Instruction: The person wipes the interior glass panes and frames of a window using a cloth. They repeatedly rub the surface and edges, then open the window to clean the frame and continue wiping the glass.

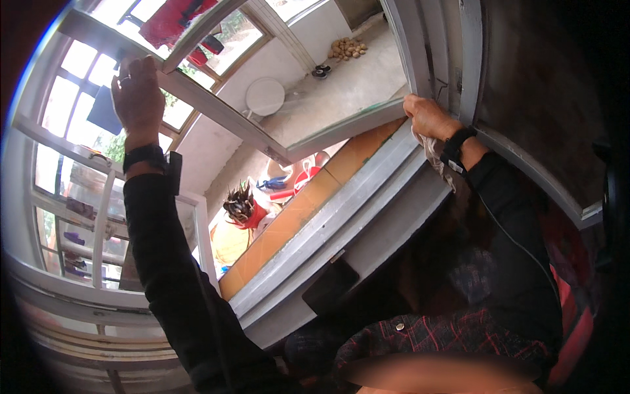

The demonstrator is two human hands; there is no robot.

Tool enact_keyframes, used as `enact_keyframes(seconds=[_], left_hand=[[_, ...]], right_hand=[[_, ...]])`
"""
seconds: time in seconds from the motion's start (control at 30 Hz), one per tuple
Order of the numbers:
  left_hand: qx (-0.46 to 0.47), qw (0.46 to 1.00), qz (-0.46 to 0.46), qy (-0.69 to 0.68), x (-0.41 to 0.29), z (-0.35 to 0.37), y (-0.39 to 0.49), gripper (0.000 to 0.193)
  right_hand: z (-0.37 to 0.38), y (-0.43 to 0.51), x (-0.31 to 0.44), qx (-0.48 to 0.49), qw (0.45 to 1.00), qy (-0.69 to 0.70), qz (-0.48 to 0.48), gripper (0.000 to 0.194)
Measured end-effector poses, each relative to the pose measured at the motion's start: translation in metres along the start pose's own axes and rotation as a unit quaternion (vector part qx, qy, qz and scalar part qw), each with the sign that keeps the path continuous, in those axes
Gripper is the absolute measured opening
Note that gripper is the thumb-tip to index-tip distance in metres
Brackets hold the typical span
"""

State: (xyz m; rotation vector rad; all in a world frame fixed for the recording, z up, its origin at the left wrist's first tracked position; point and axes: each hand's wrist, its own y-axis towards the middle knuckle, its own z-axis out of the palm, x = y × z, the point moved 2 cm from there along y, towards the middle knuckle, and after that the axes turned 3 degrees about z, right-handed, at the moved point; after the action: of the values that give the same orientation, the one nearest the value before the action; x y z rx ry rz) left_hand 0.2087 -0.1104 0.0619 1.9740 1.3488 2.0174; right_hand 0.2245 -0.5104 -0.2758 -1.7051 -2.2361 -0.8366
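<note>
A white-framed glass casement window (231,115) stands ajar above the painted window sill (325,226). High on the left, my left hand (139,93) grips the sash's frame, its fingers curled over the rail. My right hand (427,117) is closed at the lower right end of the sash, close to the window jamb. A pale cloth (435,155) hangs from beneath my right hand; how the fingers hold it is partly hidden. Both wrists bear black bands.
Orange tiles (315,189) edge the outer ledge. Beyond it are a potted plant (240,204), a red-handled pan (305,180), a round white stool (265,96), shoes (321,72) and a potato pile (347,49). Another glazed sash (103,221) stands at left. A dark flat object (330,285) lies on the inner sill.
</note>
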Motion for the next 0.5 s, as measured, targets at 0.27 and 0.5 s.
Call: enact_keyframes(seconds=[0.27,0.5], left_hand=[[-0.042,0.974,0.076,0.211,0.009,-0.023,0.000,0.009],[-0.029,0.997,0.070,0.001,0.030,-0.051,-0.008,0.012]], right_hand=[[-0.002,-0.016,-0.002,0.014,0.998,-0.060,-0.004,0.011],[-0.035,-0.063,0.004,0.128,0.980,0.124,0.091,0.024]])
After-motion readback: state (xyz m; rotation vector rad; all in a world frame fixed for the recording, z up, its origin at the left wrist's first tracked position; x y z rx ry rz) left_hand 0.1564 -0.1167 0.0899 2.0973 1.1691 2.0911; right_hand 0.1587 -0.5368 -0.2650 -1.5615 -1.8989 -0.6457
